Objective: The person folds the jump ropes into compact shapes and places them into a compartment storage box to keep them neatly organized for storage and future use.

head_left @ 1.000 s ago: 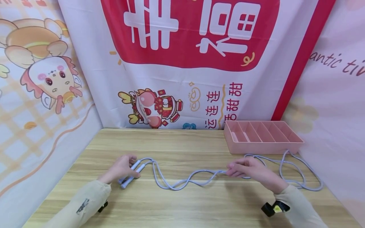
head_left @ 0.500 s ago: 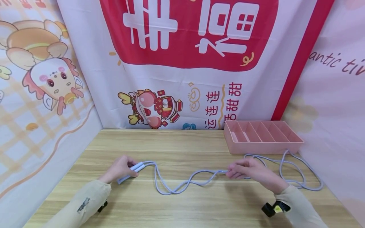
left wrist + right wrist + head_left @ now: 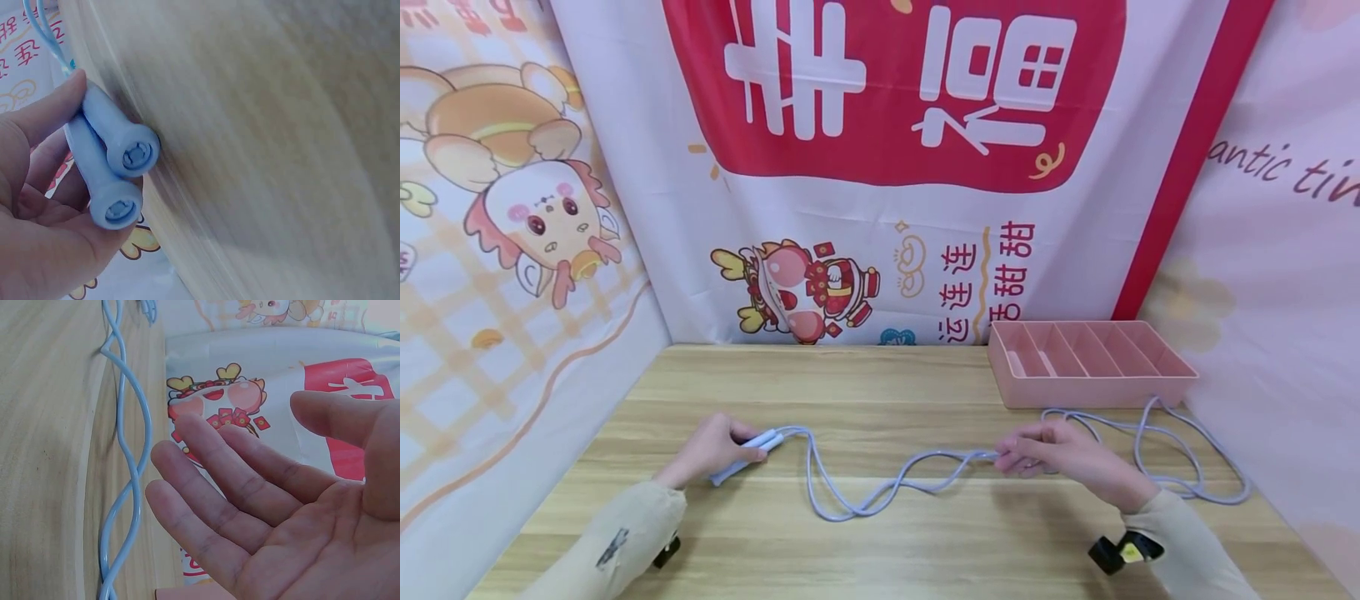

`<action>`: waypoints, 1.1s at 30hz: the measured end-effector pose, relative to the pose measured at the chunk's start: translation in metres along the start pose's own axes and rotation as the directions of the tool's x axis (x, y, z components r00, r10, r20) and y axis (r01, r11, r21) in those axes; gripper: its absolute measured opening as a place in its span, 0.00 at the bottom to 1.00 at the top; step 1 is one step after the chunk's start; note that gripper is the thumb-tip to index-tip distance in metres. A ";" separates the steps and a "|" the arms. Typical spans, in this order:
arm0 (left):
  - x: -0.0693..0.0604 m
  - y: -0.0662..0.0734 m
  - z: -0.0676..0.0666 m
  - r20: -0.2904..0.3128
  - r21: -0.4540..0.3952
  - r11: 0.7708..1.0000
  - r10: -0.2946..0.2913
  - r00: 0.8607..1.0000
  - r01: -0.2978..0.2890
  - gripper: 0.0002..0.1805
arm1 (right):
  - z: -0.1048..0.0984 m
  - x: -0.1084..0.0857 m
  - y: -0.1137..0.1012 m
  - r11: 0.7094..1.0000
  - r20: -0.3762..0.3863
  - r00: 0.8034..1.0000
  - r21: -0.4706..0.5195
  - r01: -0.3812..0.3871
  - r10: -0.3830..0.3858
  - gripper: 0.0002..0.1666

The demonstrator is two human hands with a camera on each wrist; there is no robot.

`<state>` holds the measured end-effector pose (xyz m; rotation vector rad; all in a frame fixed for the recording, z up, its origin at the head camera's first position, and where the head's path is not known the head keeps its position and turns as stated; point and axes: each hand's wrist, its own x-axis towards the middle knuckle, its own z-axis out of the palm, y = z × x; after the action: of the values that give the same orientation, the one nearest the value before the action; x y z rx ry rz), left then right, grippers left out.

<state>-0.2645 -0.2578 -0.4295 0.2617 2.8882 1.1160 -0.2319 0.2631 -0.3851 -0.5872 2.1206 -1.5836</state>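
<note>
A light blue jump rope lies on the wooden table (image 3: 887, 550), its cord (image 3: 831, 515) twisted in loose waves across the middle. On the left, my left hand (image 3: 711, 446) grips both jump rope handles (image 3: 747, 460) side by side. The left wrist view shows the thumb over the handles (image 3: 94, 162), their round ends facing the camera. My right hand (image 3: 1063, 454) hovers near the cord farther right. In the right wrist view its fingers (image 3: 212, 506) are spread and relaxed, holding nothing, with the cord (image 3: 128, 456) beyond the fingertips.
A pink divided box (image 3: 1097, 392) stands at the back right of the table. The rest of the cord (image 3: 1195, 467) loops in front of it. Printed cloth walls (image 3: 850, 200) enclose the back and both sides.
The two handles, apart at first, have come together in my left hand and turned slightly. The cord's near bend has sagged a little toward me. My right hand has hardly moved.
</note>
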 end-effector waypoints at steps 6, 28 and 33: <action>0.001 0.002 -0.003 -0.045 -0.052 0.999 -0.016 0.999 0.014 0.17 | 0.001 0.002 -0.003 0.999 -0.014 0.999 -0.021 -0.033 0.033 0.20; -0.016 0.072 0.007 -0.063 -0.377 0.922 0.069 0.996 -0.088 0.20 | 0.007 0.010 -0.009 0.998 0.009 1.000 -0.062 -0.004 0.005 0.19; -0.020 0.096 0.015 -0.030 -0.405 0.911 0.073 0.997 -0.079 0.21 | 0.013 0.011 -0.015 1.000 0.013 1.000 -0.028 0.004 -0.003 0.20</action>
<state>-0.2292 -0.1812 -0.3768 0.3492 2.5874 1.6981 -0.2324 0.2428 -0.3752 -0.6095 2.1365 -1.5499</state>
